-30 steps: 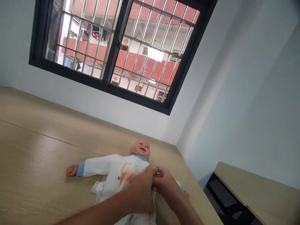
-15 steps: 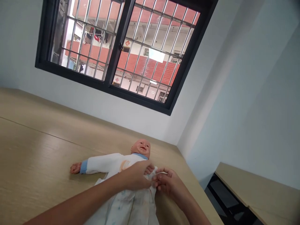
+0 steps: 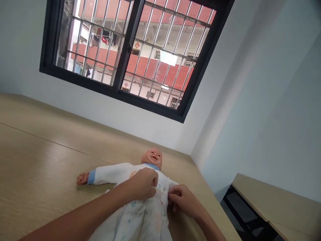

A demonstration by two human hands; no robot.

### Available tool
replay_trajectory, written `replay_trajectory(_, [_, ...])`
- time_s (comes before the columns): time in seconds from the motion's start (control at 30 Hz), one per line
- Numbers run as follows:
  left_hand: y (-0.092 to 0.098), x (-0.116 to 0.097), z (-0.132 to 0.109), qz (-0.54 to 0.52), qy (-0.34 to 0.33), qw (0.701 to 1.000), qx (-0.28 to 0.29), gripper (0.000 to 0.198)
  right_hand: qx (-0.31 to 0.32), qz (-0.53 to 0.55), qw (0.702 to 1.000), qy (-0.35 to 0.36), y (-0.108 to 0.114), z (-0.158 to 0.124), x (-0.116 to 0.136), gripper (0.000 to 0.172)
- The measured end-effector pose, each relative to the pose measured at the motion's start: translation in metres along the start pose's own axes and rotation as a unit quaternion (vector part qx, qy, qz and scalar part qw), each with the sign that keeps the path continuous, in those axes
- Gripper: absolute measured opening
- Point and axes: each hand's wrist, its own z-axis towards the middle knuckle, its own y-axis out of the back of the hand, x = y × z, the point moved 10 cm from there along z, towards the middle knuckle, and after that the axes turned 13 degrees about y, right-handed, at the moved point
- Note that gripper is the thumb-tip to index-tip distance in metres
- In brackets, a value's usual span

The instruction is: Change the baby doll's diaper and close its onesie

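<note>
A baby doll (image 3: 152,158) lies on its back, its head toward the window wall. It wears white patterned baby clothes (image 3: 135,217) with blue trim at the neck and cuff. My left hand (image 3: 142,183) reaches across the doll's chest, fingers curled closed on the front of the clothes. At the clothes' side, below the doll's sleeve, my right hand (image 3: 184,200) pinches the fabric with thumb and fingers. A thin fold or edge of cloth runs between my hands. My left forearm covers part of the doll's middle, and the exact grip of the fingertips is partly hidden.
The doll rests on a light wood tabletop (image 3: 50,174) with a seam across it, set against the wall. Its right edge slopes down near my right arm. A lower wood-topped cabinet (image 3: 278,197) with a dark front stands at the right. Above is a barred window (image 3: 120,90).
My hands have moved apart: the left has curled closed over the chest, while the right has shifted slightly lower and to the right along the clothes' side. More of the doll's front shows.
</note>
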Motion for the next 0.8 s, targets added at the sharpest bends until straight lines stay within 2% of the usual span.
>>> replay_trajectory(0.17, [-0.004,0.001,0.003,-0.005,-0.011,1.000,0.020,0.022,-0.096,-0.052,0.984,0.142,0.004,0.002,0.035,0.029])
replay_trajectory(0.23, [-0.004,0.002,0.005,-0.010,-0.013,0.999,0.033,0.024,-0.142,-0.087,0.972,0.165,0.011,-0.001,0.041,0.034])
replay_trajectory(0.27, [-0.003,0.003,0.006,-0.012,-0.012,0.999,0.041,0.026,-0.144,-0.106,0.970,0.168,0.011,-0.002,0.042,0.033])
replay_trajectory(0.33, [0.000,0.003,0.005,-0.016,-0.010,0.998,0.058,0.027,-0.102,-0.160,0.964,0.185,0.005,-0.003,0.048,0.024])
replay_trajectory(0.4, [0.009,0.000,0.000,-0.017,-0.010,0.997,0.070,0.025,-0.035,-0.215,0.955,0.200,-0.004,-0.005,0.056,0.016])
replay_trajectory(0.47, [0.019,-0.006,-0.008,-0.005,-0.011,0.997,0.081,0.017,-0.009,-0.232,0.953,0.194,-0.003,-0.010,0.066,0.015])
replay_trajectory(0.53, [0.025,-0.011,-0.019,0.029,-0.010,0.994,0.106,0.011,0.026,-0.180,0.970,0.161,-0.003,-0.016,0.072,0.013])
replay_trajectory(0.6, [0.026,-0.012,-0.029,0.065,-0.004,0.988,0.139,0.015,0.108,-0.097,0.983,0.112,-0.017,-0.023,0.073,0.011])
replay_trajectory(0.67, [0.025,-0.008,-0.036,0.087,0.005,0.984,0.157,0.021,0.177,-0.056,0.980,0.069,-0.034,-0.032,0.072,0.014])
replay_trajectory(0.73, [0.023,-0.001,-0.041,0.093,0.012,0.984,0.154,0.024,0.175,-0.084,0.979,0.065,-0.040,-0.034,0.074,0.011])
replay_trajectory(0.8, [0.025,0.008,-0.046,0.087,0.013,0.987,0.133,0.023,0.129,-0.156,0.974,0.100,-0.035,-0.031,0.083,0.004])
